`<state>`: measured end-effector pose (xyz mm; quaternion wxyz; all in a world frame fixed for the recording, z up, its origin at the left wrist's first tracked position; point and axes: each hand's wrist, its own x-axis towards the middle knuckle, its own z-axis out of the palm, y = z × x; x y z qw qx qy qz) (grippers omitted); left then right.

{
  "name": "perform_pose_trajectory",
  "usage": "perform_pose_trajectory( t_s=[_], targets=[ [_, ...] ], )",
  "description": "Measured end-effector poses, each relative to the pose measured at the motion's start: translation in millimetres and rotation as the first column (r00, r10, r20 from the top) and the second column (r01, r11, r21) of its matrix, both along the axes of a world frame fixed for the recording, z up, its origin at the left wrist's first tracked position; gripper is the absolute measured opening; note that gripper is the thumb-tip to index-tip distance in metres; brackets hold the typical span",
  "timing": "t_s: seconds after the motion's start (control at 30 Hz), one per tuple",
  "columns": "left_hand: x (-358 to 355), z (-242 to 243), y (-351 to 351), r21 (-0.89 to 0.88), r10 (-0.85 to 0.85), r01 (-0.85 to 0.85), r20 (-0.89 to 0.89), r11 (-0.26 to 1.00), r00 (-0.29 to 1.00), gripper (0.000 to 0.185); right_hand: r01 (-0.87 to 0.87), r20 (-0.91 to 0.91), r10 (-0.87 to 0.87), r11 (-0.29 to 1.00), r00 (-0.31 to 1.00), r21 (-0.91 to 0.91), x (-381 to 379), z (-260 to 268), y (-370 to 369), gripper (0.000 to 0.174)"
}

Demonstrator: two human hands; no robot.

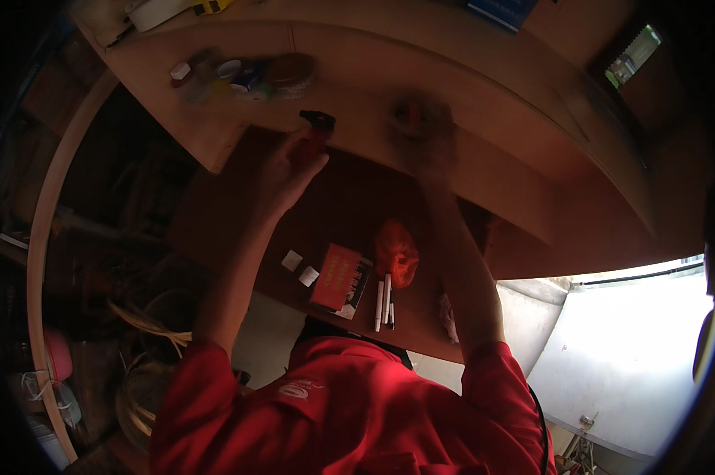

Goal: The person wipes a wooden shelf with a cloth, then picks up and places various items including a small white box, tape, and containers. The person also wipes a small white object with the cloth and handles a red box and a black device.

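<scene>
My left hand point(295, 166) is raised at the front edge of a wooden shelf point(357, 107), its fingers closed around a small red object with a black top point(318, 122). Over the same shelf, farther right, my right hand point(432, 139) is dark and blurred; a round dark item with a red part point(411, 116) is at its fingers, but the grip is unclear. Below, on the brown desk, lie a red booklet or box point(336, 276), an orange-red plastic bag point(396, 252), several white pens or markers point(383, 303) and two small white pieces point(300, 268).
Jars and small packages point(256, 77) stand on the shelf's left part. A white container point(155, 13) and a blue box point(503, 12) are on the ledge above. Crumpled plastic point(448, 317) lies by my right forearm. A white panel point(630, 350) stands at right.
</scene>
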<state>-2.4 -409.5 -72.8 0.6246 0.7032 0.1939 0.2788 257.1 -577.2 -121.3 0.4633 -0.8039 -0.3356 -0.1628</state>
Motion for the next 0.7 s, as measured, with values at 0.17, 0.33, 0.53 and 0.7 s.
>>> perform_pose_trajectory(
  t_s=[0.17, 0.33, 0.53, 0.7],
  targets=[
    [68, 7, 37, 0.383, 0.072, -0.03, -0.094, 0.923, 0.993, 0.045, 0.056, 0.037, -0.054, 0.997, 0.998, -0.049, -11, 11, -11, 0.088],
    [97, 2, 42, 0.564, 0.084, -0.027, -0.075, 0.825, 0.994, 0.036, 0.088, 0.035, -0.085, 0.994, 0.996, -0.073, -19, 15, -19, 0.096],
    [126, -1, 42, 0.692, 0.049, 0.002, -0.055, 0.722, 0.997, 0.04, 0.105, 0.114, -0.098, 0.993, 0.989, -0.059, -19, 20, -23, 0.111],
    [121, 15, 32, 0.758, 0.131, 0.139, -0.285, 0.637, 0.95, 0.048, -0.043, 0.082, 0.029, 0.982, 0.996, 0.184, -12, 12, -18, 0.102]
  ],
)
